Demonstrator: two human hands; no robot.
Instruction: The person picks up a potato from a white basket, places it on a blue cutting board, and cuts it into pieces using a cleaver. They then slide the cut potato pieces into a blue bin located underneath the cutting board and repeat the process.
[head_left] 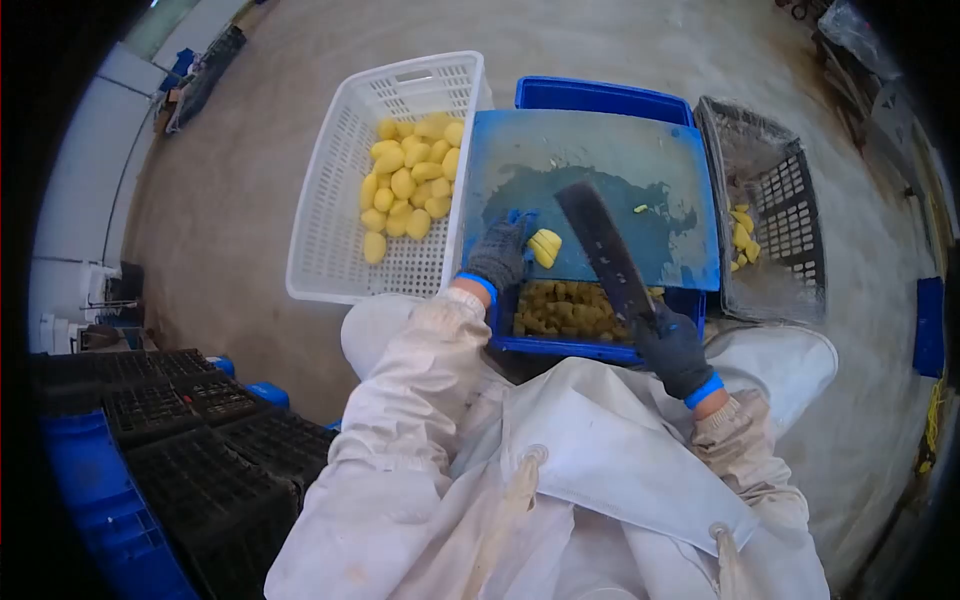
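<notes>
A sliced yellow potato lies near the front edge of the blue cutting board. Just left of it is my left hand, in a dark glove with blue fingertips, fingers bent; whether they touch the potato is unclear. My right hand, also gloved, is wrapped round the handle of a wide knife, whose blade points up and left over the board. Below the board's front edge, a blue bin holds many cut potato pieces.
At the left stands a white crate with several whole peeled potatoes. A dark lined crate with some yellow pieces is at the right. Black crates are stacked at the lower left.
</notes>
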